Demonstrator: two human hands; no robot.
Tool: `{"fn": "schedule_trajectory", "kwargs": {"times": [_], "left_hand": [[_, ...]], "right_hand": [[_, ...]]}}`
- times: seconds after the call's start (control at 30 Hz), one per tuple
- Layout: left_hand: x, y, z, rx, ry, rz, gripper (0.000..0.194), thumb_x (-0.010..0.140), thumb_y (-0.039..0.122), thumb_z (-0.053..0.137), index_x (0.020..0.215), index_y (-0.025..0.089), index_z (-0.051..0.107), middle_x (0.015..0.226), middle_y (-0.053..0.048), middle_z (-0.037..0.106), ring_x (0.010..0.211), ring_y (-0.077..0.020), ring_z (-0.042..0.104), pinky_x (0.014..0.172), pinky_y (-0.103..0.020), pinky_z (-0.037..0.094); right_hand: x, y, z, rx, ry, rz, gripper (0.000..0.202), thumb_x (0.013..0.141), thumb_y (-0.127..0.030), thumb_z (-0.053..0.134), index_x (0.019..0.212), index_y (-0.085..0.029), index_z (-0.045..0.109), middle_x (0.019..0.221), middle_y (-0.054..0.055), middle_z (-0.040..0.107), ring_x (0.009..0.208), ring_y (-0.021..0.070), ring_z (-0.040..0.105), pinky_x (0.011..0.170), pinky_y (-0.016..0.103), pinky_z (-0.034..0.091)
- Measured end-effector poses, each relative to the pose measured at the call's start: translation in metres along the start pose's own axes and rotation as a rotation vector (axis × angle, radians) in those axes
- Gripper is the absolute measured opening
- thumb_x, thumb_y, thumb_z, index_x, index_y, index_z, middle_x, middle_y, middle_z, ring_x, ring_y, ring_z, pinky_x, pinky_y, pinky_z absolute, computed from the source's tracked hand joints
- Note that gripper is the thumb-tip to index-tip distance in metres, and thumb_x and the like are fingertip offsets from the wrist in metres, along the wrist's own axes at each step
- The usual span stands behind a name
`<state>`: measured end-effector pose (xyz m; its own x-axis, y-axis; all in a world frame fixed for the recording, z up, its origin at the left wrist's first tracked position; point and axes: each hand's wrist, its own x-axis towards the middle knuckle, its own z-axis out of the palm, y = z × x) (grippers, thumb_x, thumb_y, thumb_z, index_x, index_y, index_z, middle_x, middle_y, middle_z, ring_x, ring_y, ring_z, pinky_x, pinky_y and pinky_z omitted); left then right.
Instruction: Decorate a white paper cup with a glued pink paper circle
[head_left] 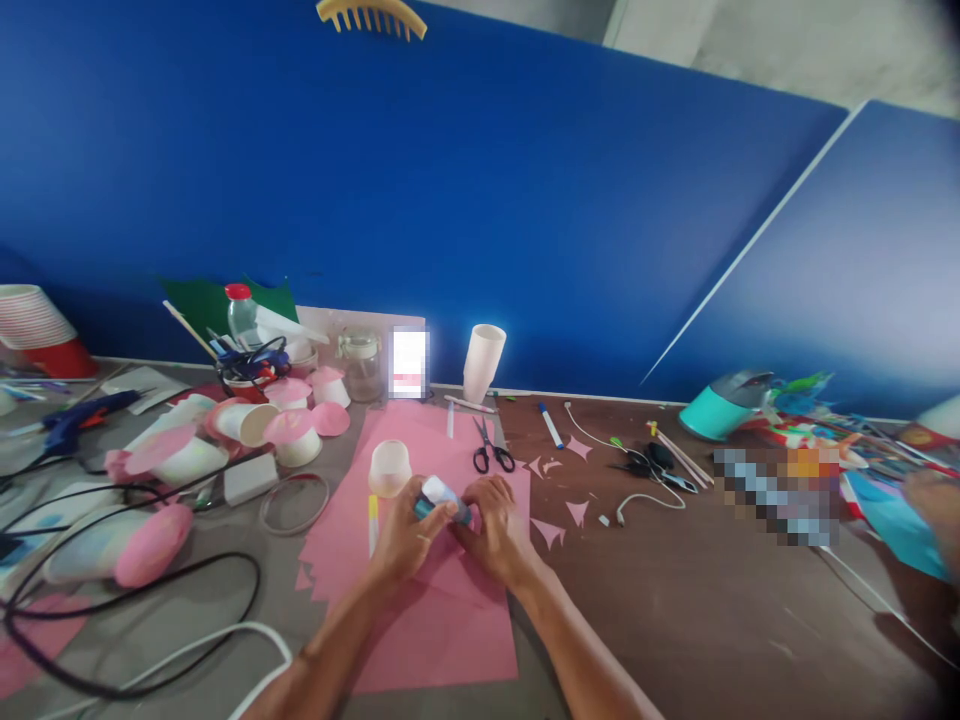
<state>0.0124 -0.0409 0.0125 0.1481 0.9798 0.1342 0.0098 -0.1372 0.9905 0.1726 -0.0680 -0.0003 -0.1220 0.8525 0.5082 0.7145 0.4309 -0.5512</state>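
- Pink paper [465, 640] lies beneath both hands, likely sparing the table.
- The left hand [405, 530] wraps a white-capped bottle [437, 490] above the paper, apparently steadying it; at its 4 o'clock, the right hand [496, 518] curls, its grip impossible to tell.
- White cup [390, 470]: 10 o'clock.
- Lidded glass jar [361, 368]: 11 o'clock.
- Farthest, 10 o'clock: nested cups [34, 315].
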Motion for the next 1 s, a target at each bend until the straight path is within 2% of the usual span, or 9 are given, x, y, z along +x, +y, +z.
{"fn": "schedule_trajectory", "kwargs": {"times": [0.1, 0.27, 0.4, 0.5, 0.6, 0.67, 0.77, 0.87, 1.0], "left_hand": [[-0.001, -0.001, 0.000, 0.022, 0.016, 0.002, 0.021, 0.069, 0.032, 0.074, 0.067, 0.021, 0.056, 0.061, 0.004, 0.051, 0.058, -0.0134, 0.047, 0.055, -0.025, 0.039], [-0.001, -0.002, -0.001, 0.049, 0.012, -0.001, 0.022, 0.071, 0.034, 0.071, 0.067, 0.021, 0.054, 0.062, 0.005, 0.048, 0.058, -0.0125, 0.045, 0.056, -0.025, 0.037], [-0.003, -0.001, 0.001, 0.094, -0.023, 0.029, 0.016, 0.072, 0.030, 0.069, 0.072, 0.021, 0.056, 0.067, 0.004, 0.053, 0.064, -0.0136, 0.050, 0.061, -0.026, 0.040], [-0.005, 0.000, 0.002, 0.107, -0.015, 0.049, 0.014, 0.072, 0.030, 0.069, 0.073, 0.021, 0.058, 0.067, 0.004, 0.055, 0.064, -0.0141, 0.051, 0.061, -0.026, 0.041], [-0.005, 0.000, 0.002, 0.132, -0.003, 0.072, 0.013, 0.072, 0.029, 0.070, 0.074, 0.022, 0.060, 0.068, 0.002, 0.059, 0.064, -0.0153, 0.053, 0.061, -0.026, 0.042], [-0.006, 0.001, 0.001, 0.159, -0.008, 0.097, 0.011, 0.071, 0.028, 0.070, 0.074, 0.022, 0.061, 0.070, 0.000, 0.062, 0.066, -0.0170, 0.055, 0.062, -0.028, 0.043], [-0.008, 0.002, 0.002, 0.231, -0.071, 0.163, 0.007, 0.072, 0.024, 0.070, 0.078, 0.023, 0.065, 0.075, -0.003, 0.067, 0.069, -0.0202, 0.059, 0.066, -0.032, 0.045], [-0.010, 0.003, 0.003, 0.306, -0.130, 0.236, 0.007, 0.075, 0.023, 0.068, 0.083, 0.023, 0.068, 0.080, -0.005, 0.070, 0.071, -0.0225, 0.061, 0.067, -0.034, 0.045], [-0.010, 0.002, 0.002, 0.351, -0.130, 0.252, 0.007, 0.077, 0.024, 0.065, 0.083, 0.021, 0.064, 0.080, -0.005, 0.070, 0.072, -0.0221, 0.062, 0.066, -0.033, 0.046]], "right_hand": [[0.000, 0.001, 0.000, 0.055, 0.002, -0.005, 0.016, 0.074, -0.020, 0.066, 0.088, -0.020, 0.059, 0.090, 0.008, 0.061, 0.090, 0.0256, 0.054, 0.086, 0.043, 0.044], [0.004, 0.000, -0.009, 0.283, -0.152, -0.047, 0.024, 0.076, -0.012, 0.059, 0.098, -0.022, 0.063, 0.105, 0.008, 0.065, 0.106, 0.0253, 0.057, 0.095, 0.041, 0.044], [0.001, 0.001, -0.003, 0.089, -0.011, -0.040, 0.010, 0.078, -0.015, 0.062, 0.087, -0.020, 0.060, 0.092, 0.008, 0.064, 0.096, 0.0265, 0.055, 0.091, 0.046, 0.043], [-0.001, 0.003, 0.001, 0.019, 0.037, -0.047, 0.012, 0.077, -0.018, 0.064, 0.088, -0.019, 0.059, 0.093, 0.009, 0.061, 0.096, 0.0270, 0.054, 0.090, 0.047, 0.044], [0.000, 0.007, 0.000, 0.118, -0.047, -0.094, 0.031, 0.075, -0.019, 0.067, 0.105, -0.021, 0.060, 0.110, 0.011, 0.060, 0.112, 0.0286, 0.051, 0.099, 0.048, 0.042], [0.001, 0.010, -0.001, 0.180, -0.122, -0.120, 0.033, 0.078, -0.017, 0.063, 0.110, -0.023, 0.059, 0.116, 0.010, 0.060, 0.116, 0.0266, 0.052, 0.107, 0.048, 0.036], [0.000, 0.012, 0.001, 0.149, -0.106, -0.137, 0.021, 0.084, -0.016, 0.055, 0.104, -0.022, 0.061, 0.105, 0.007, 0.064, 0.107, 0.0242, 0.057, 0.110, 0.051, 0.031], [-0.002, 0.014, 0.006, 0.035, -0.013, -0.158, 0.016, 0.083, -0.020, 0.057, 0.098, -0.020, 0.061, 0.098, 0.008, 0.063, 0.105, 0.0269, 0.055, 0.105, 0.052, 0.035], [-0.003, 0.016, 0.009, -0.011, 0.025, -0.181, 0.011, 0.083, -0.026, 0.057, 0.092, -0.019, 0.059, 0.091, 0.008, 0.062, 0.098, 0.0269, 0.053, 0.096, 0.048, 0.042]]}}
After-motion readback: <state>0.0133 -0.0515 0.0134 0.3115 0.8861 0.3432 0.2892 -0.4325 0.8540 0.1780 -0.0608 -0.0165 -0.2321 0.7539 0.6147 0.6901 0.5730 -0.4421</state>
